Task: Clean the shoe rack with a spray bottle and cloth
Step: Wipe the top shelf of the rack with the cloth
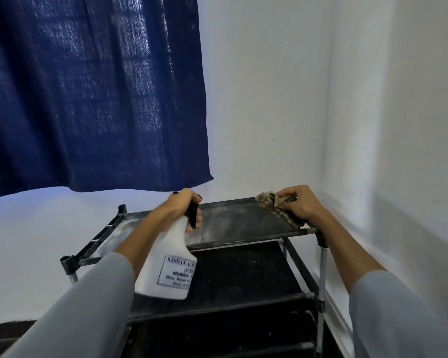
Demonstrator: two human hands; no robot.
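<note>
— White walls (269, 99) meet behind the rack (243, 223); its top shelf is dusty.
— Hands?
— Left hand (181, 205) grips the bottle (163, 267), nozzle toward the shelf. Right hand (300, 202) pinches the cloth (274, 205) at the shelf's right end.

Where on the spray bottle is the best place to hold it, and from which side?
Grip the spray bottle at its narrow neck under the black trigger head, from behind, as the left hand does: the neck fits a palm, a finger reaches the trigger, and the nozzle faces the rack.
</note>
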